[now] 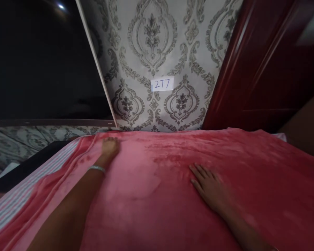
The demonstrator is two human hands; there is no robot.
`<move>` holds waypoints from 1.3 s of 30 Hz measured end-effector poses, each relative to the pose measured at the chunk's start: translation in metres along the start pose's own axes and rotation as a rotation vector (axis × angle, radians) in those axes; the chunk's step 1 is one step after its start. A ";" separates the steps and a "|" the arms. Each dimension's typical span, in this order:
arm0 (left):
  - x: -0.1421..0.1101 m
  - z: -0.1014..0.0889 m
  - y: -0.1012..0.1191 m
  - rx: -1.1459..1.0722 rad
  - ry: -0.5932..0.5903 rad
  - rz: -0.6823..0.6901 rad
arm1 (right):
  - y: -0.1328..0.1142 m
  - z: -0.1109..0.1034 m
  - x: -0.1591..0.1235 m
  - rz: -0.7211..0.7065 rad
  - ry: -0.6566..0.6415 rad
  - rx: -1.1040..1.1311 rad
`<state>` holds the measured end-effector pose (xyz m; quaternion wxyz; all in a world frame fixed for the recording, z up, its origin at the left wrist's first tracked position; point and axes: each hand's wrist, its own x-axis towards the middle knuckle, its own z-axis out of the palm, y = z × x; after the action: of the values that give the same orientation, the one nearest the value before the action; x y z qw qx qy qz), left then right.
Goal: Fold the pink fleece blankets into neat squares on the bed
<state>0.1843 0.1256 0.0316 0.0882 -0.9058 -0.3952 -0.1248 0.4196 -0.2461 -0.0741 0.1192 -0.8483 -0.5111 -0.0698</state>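
A plush pink-red blanket (136,174) is spread over a flat surface in front of me. Near its far left corner, my left hand (110,147) is closed on the blanket with its fingers curled down; the fingertips are hidden. A light band circles my left wrist. My right hand (208,186) lies flat on the blanket right of the middle, fingers stretched out and holding nothing. Smooth, paler fabric shows between the hands, with darker brushed patches and shallow wrinkles toward the far side.
Striped cloth (39,181) shows beyond the blanket's left edge. A dark screen (42,62) stands at the far left. Behind the blanket is patterned wallpaper (151,35) with a paper label (162,84) reading 277. A dark red wooden panel (264,66) rises at right.
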 end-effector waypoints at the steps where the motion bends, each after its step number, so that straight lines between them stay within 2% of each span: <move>1: 0.000 0.000 0.017 -0.013 -0.004 0.038 | -0.001 -0.001 0.000 0.002 -0.011 0.006; 3: -0.002 0.002 0.057 -0.054 -0.035 0.143 | -0.003 -0.005 0.001 0.004 -0.036 0.016; 7: -0.016 0.018 0.145 -0.219 -0.156 0.531 | -0.008 -0.014 0.002 0.019 -0.066 0.014; 9: -0.019 0.026 0.176 -0.264 -0.210 0.584 | -0.010 -0.017 0.002 0.027 -0.076 0.014; 10: -0.019 0.029 0.184 -0.270 -0.232 0.558 | -0.011 -0.018 0.002 0.031 -0.080 0.017; 11: -0.018 0.032 0.187 -0.265 -0.250 0.505 | -0.012 -0.019 0.002 0.034 -0.082 0.022; 13: -0.014 0.033 0.177 -0.224 -0.263 0.356 | -0.013 -0.019 0.002 0.038 -0.077 0.034; 18: -0.015 0.018 0.101 -0.079 -0.239 -0.118 | -0.018 -0.025 0.002 0.054 -0.066 0.075; 20: -0.019 0.009 0.077 -0.055 -0.148 -0.156 | -0.020 -0.030 0.002 0.051 -0.074 0.103; 22: -0.021 0.000 0.071 -0.048 -0.125 -0.129 | -0.021 -0.034 0.002 0.051 -0.080 0.135; 23: -0.021 -0.003 0.075 -0.048 -0.120 -0.104 | -0.021 -0.036 0.002 0.054 -0.086 0.151; 25: -0.019 -0.007 0.098 -0.054 -0.118 -0.064 | -0.021 -0.039 0.003 0.067 -0.096 0.178; 30: -0.026 -0.002 0.188 -0.121 -0.159 0.100 | -0.020 -0.045 0.005 0.071 -0.108 0.216; 32: -0.033 0.005 0.211 -0.116 -0.174 0.175 | -0.020 -0.047 0.005 0.067 -0.107 0.232; 35: -0.042 0.017 0.222 -0.079 -0.167 0.198 | -0.021 -0.049 0.003 0.071 -0.108 0.248; 39: -0.043 0.022 0.218 -0.063 -0.154 0.207 | -0.018 -0.053 0.005 0.063 -0.146 0.272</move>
<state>0.3205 -0.0455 -0.0153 0.0416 -0.9509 -0.3013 -0.0573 0.4060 -0.2477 -0.0199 0.1976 -0.8428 -0.4963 0.0655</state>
